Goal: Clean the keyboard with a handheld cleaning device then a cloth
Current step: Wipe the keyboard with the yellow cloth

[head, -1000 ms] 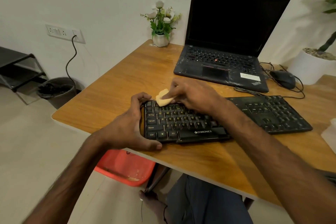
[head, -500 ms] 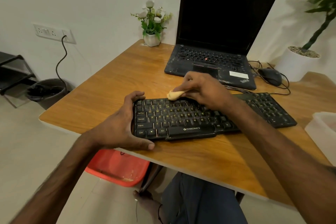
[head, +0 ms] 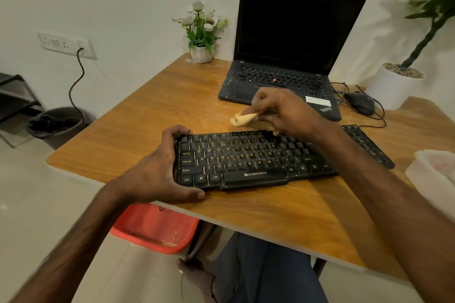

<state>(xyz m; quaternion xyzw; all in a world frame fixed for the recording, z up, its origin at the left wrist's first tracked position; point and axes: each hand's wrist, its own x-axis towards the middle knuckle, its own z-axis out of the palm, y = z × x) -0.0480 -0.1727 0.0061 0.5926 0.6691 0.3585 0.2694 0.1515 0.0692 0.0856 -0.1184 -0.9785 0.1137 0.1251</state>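
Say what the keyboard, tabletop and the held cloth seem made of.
Keyboard: matte black plastic, moulded keycaps. Tabletop: wood grain with slight sheen, probably laminate. Cloth, pinched by the right hand: pale yellow, soft, probably fabric; it bends limply.

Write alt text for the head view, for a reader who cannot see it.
The left hand grips the black keyboard by its left end on a wooden table while the right hand holds a pale cloth beyond its far edge.
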